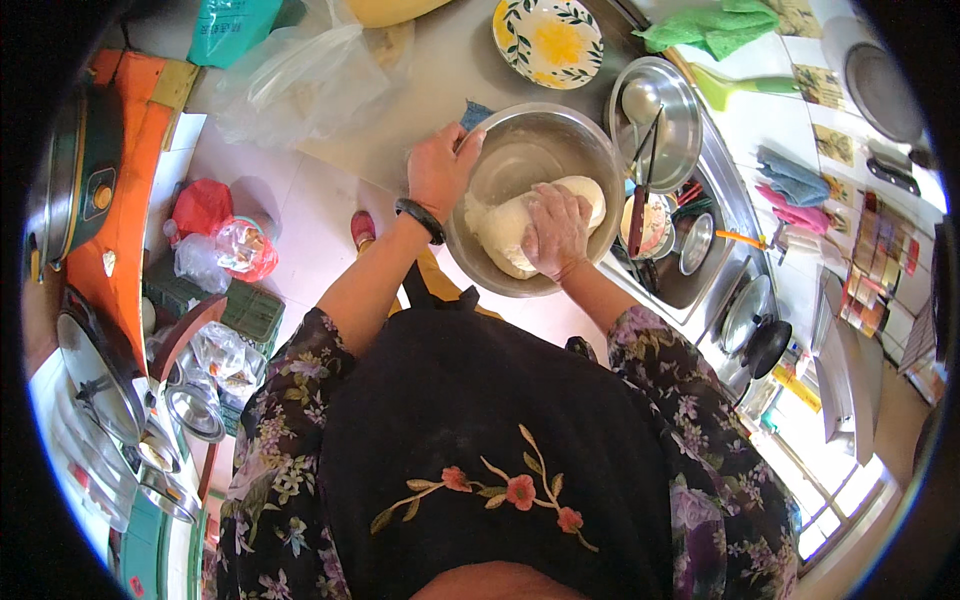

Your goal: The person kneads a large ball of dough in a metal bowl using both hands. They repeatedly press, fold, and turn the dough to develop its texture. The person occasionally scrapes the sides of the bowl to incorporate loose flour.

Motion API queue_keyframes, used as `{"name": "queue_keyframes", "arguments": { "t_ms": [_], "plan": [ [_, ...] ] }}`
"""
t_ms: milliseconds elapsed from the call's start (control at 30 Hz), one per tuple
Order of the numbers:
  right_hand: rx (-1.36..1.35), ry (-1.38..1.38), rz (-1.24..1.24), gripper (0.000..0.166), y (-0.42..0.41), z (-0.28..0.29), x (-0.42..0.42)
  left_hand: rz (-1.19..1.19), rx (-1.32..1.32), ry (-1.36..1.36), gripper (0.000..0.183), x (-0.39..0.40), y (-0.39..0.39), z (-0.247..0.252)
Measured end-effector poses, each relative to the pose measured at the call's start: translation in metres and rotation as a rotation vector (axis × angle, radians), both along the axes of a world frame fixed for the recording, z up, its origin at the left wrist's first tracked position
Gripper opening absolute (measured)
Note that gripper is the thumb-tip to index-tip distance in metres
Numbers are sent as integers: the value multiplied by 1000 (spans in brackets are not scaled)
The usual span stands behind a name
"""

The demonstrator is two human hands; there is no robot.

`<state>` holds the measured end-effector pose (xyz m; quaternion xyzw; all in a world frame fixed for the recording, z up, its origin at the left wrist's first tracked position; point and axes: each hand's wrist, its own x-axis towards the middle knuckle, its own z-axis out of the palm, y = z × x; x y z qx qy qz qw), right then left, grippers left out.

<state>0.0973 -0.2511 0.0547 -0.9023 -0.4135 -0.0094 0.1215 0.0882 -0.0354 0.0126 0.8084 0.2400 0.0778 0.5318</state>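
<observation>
A wide stainless steel mixing bowl (509, 142) stands in front of me, at the near edge of the counter. My left hand (441, 169) grips its left rim, with a dark bangle on the wrist. Inside lies a large pale lump of dough (499, 227), folded over on its right side. My right hand (556, 231) presses into the dough, its fingers curled over the top and dusted with flour. Part of the dough is hidden under that hand. A bit of blue cloth (475, 114) shows beside the bowl's far rim.
A floral plate (549, 43) lies beyond the bowl. To the right, a metal basin (688, 112) with a ladle (642, 100) sits by the sink (694, 304), which holds dishes. A clear plastic bag (307, 86) spreads over the counter at left. Bags and a crate (247, 304) stand lower left.
</observation>
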Motion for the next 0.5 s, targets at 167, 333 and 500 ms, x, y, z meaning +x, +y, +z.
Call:
{"name": "queue_keyframes", "arguments": {
  "t_ms": [167,333,500],
  "plan": [
    [18,119,182,37,15,-18,41,-34,32,27,35,-3,2,5],
    [-175,215,213,32,46,-26,74,-40,43,43,33,-3,2,5],
    [-210,106,133,25,63,-39,87,-51,81,0,32,1,-1,3]
  ]
}}
